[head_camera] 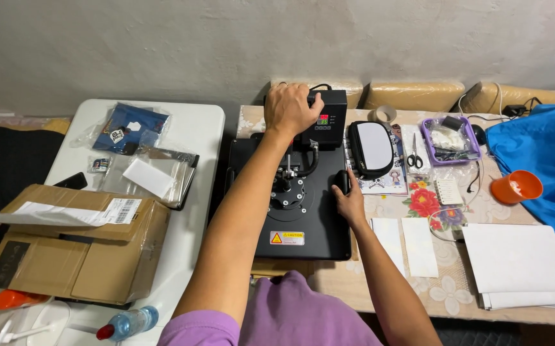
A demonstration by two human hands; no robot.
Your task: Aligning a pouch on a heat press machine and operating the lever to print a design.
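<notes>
At the far left an open cardboard box (75, 247) sits on the white surface (194, 128), just beside the black heat press (290, 211). The left hand (292, 107) lies curled over the press's control box (326, 118) at the back, and the right hand (349, 200) is closed around the black handle (341, 182) on the press's right edge. Further right lie 1 pair of scissors (414, 157), an orange cup (515, 186) and stacked white sheets (521, 266).

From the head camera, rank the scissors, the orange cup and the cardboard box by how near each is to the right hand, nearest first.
Measured from the right hand on the black press's side handle:
1. Scissors, just right of it and farther back on the table.
2. Orange cup, farther right, beside the blue cloth.
3. Cardboard box, farthest, across the press on the white table at left.
</notes>
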